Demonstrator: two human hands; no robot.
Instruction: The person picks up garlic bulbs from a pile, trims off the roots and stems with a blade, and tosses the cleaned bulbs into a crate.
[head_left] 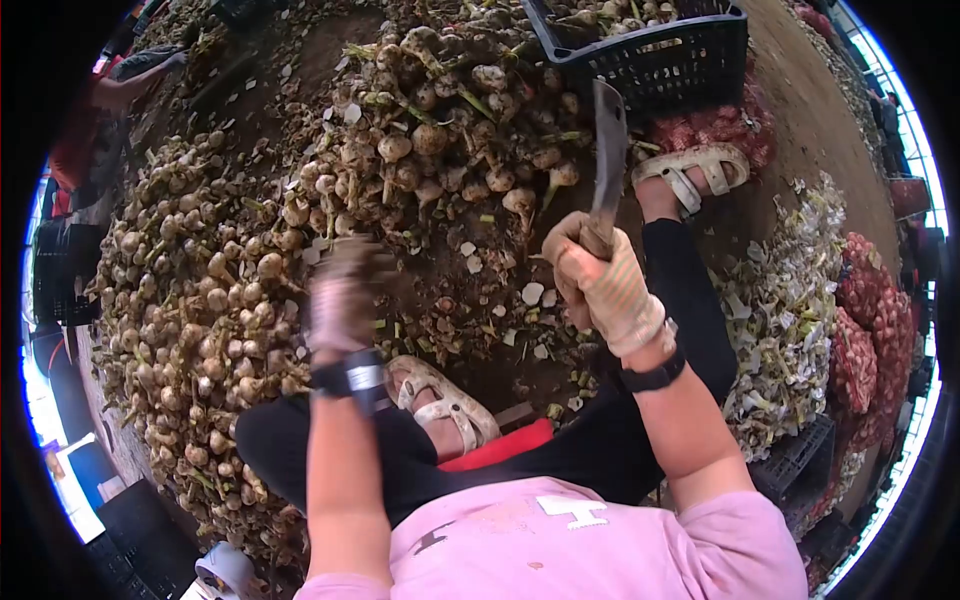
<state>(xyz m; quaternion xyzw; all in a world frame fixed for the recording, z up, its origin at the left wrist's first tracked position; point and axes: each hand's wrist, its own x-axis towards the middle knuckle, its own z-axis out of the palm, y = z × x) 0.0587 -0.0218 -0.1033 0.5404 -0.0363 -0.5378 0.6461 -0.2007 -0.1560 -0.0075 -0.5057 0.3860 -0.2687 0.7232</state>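
Note:
My right hand (612, 292), in a striped work glove, is closed around the handle of a curved knife (609, 140), whose blade points up and away from me. My left hand (342, 290), also gloved, is smeared by motion, so its fingers and anything in them cannot be made out. It hovers by the edge of a large heap of garlic bulbs (215, 330) to my left. More garlic with stems (430, 140) is piled in front of me, beyond both hands. Between my feet, scraps of stem and skin (470, 300) litter the dirt.
A black plastic crate (655, 65) stands at the far right of the pile, beside a red net sack (730, 125). Cut garlic stems (785, 320) and filled red net sacks (875, 310) lie to my right. Another person's arm (135, 85) shows at upper left.

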